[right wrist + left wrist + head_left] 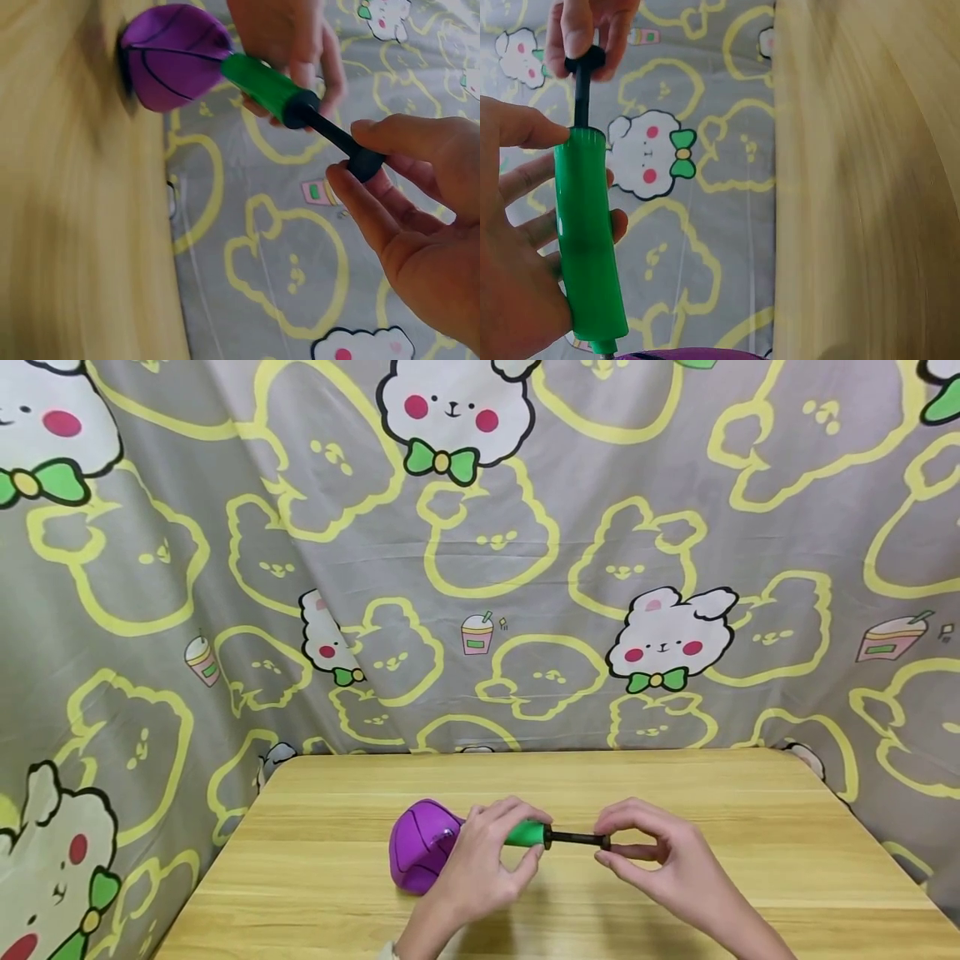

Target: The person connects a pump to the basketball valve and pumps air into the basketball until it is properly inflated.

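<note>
A purple ball [414,852] with black lines is dented and slack, and sits left of the hands. Its needle end joins a green hand pump [589,240], seen in the left wrist view at the bottom of the barrel. My left hand [483,860] holds the green barrel, fingers behind and thumb near its black-rimmed end. The black plunger rod [576,838] is drawn out to the right. My right hand [671,852] pinches the round black handle [366,163] between thumb and fingers. In the right wrist view the ball is low, close to the table; whether it touches is unclear.
A light wooden table [315,827] lies under the hands. Behind it and along both sides hangs a grey curtain [525,610] printed with white cartoon animals and yellow outlines.
</note>
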`<control>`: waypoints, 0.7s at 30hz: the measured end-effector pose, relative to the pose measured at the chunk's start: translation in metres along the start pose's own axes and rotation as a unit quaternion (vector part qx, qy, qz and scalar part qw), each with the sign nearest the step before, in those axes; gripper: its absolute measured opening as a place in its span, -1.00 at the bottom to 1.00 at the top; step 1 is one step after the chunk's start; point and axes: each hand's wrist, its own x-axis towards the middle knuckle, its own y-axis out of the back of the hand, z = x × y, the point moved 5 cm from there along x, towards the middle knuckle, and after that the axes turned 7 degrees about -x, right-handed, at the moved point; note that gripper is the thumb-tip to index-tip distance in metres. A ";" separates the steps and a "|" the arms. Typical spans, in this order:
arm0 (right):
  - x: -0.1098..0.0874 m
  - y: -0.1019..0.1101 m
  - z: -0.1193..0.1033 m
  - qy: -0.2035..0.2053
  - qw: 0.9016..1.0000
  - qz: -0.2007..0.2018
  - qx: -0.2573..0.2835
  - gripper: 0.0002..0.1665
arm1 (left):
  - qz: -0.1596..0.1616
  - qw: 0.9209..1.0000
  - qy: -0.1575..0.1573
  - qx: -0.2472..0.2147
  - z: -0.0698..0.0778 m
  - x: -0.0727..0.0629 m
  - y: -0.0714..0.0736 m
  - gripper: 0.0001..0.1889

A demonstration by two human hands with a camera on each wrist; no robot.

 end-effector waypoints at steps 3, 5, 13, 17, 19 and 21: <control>-0.001 0.009 -0.001 -0.003 1.000 -0.001 0.005 -0.63 | 0.004 1.000 0.003 -0.002 -0.002 0.001 0.003 -0.71; -0.001 0.015 -0.001 -0.004 1.000 -0.004 0.007 -0.63 | 0.006 1.000 0.004 0.000 -0.003 0.001 0.005 -0.71; -0.003 0.033 -0.005 -0.009 1.000 -0.005 0.007 -0.59 | 0.008 1.000 0.016 0.001 -0.007 0.001 0.012 -0.67; -0.003 0.038 -0.006 -0.020 1.000 -0.005 0.001 -0.61 | 0.009 1.000 0.021 -0.004 -0.007 0.002 0.012 -0.66; -0.002 0.039 -0.007 -0.020 1.000 0.000 0.001 -0.60 | 0.012 1.000 0.023 -0.006 -0.007 0.002 0.012 -0.65; -0.002 0.040 -0.008 -0.022 1.000 0.008 -0.002 -0.59 | 0.015 1.000 0.023 -0.007 -0.006 0.002 0.012 -0.65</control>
